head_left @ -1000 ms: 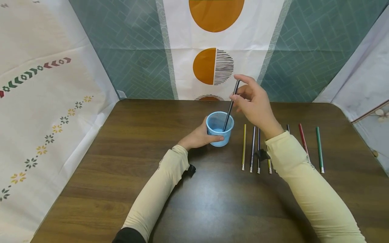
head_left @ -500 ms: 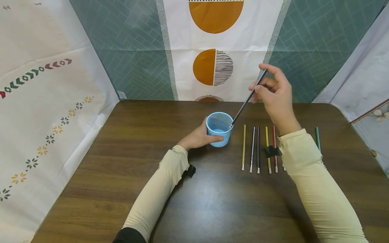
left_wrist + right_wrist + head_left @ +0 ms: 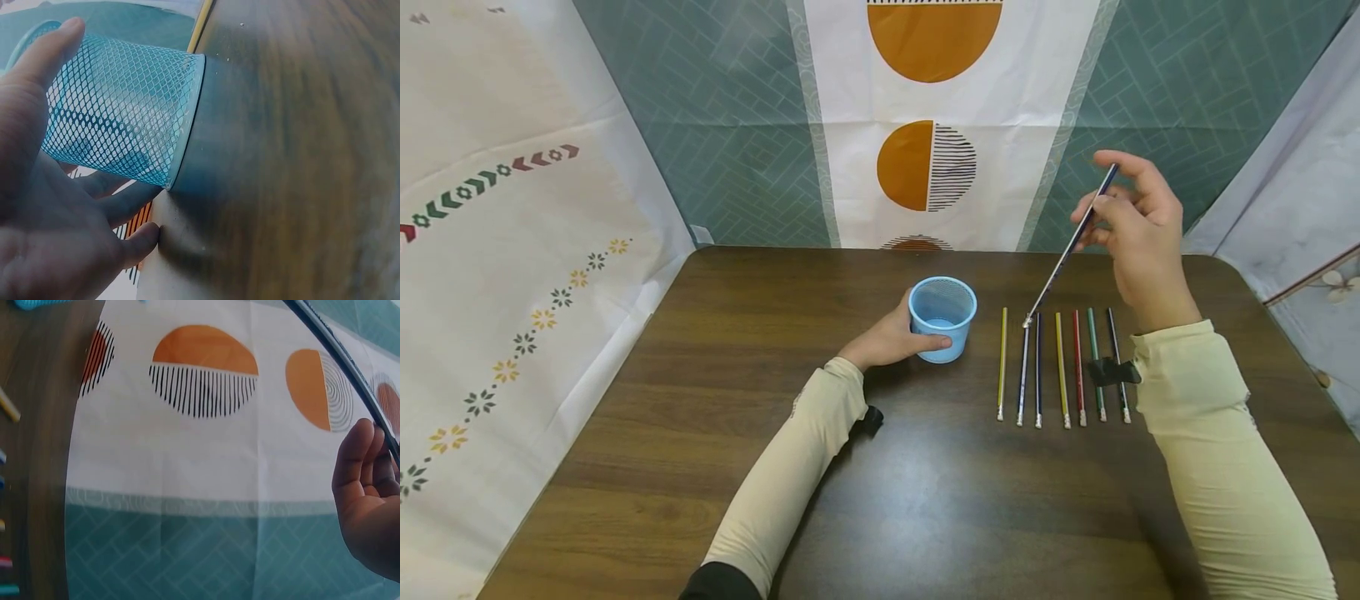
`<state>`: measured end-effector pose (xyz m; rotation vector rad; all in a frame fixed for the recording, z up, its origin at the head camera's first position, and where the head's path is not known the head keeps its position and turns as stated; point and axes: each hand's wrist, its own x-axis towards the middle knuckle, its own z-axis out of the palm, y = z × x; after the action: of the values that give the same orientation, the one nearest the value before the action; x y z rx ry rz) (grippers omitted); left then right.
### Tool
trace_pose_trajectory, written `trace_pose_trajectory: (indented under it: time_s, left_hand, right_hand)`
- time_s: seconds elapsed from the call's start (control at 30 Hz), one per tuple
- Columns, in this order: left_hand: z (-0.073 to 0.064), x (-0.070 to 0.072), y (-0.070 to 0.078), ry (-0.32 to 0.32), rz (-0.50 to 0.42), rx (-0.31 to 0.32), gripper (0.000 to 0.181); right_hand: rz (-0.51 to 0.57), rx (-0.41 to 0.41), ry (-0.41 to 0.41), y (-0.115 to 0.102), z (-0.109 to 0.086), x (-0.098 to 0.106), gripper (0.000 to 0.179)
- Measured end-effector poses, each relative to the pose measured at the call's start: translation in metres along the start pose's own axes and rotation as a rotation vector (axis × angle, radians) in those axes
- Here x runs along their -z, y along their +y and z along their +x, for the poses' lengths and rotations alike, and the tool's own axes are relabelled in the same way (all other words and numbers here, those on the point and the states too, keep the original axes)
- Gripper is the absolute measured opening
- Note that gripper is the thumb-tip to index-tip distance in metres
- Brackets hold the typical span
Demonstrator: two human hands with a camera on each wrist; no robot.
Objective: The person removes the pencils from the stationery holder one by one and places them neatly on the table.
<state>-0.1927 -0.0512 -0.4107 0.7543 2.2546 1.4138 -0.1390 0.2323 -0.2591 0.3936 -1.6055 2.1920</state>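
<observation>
My left hand (image 3: 891,337) holds a light blue mesh pencil cup (image 3: 961,335) upright on the table, thumb across its front. In the left wrist view the mesh wall (image 3: 125,106) lies between thumb and fingers, its base at the tabletop. My right hand (image 3: 1142,229) pinches a dark, shiny pencil (image 3: 1067,254) near its upper end, with the index fingertip on top. The pencil slants down to the left, and its lower end overlaps the top of the pencil row. In the right wrist view the dark pencil (image 3: 340,356) runs up from the curled fingers (image 3: 350,469).
Several pencils lie side by side on the brown table (image 3: 760,350), right of the cup: a yellow pencil (image 3: 1002,362) at the left end, a red pencil (image 3: 1079,367) and a green pencil (image 3: 1093,342) further right. A patterned cloth (image 3: 1030,67) hangs behind the table's far edge.
My right hand has drawn the pencil out of the cup and carried it right, over the row, tilting it more. My left hand and the cup have stayed in place.
</observation>
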Motion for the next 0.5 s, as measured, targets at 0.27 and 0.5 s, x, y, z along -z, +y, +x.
trace_pose_trajectory:
  time_s: [0.27,0.5]
  left_hand:
    - [0.0,0.0,0.0,-0.004,-0.012,-0.013,0.097]
    - [0.001,0.0,0.0,-0.006,-0.015,-0.015,0.096]
  right_hand:
    - [-0.013,-0.036,-0.006,-0.007,-0.005,0.028,0.035]
    - [-0.033,-0.057,-0.003,-0.01,-0.008,0.052,0.035]
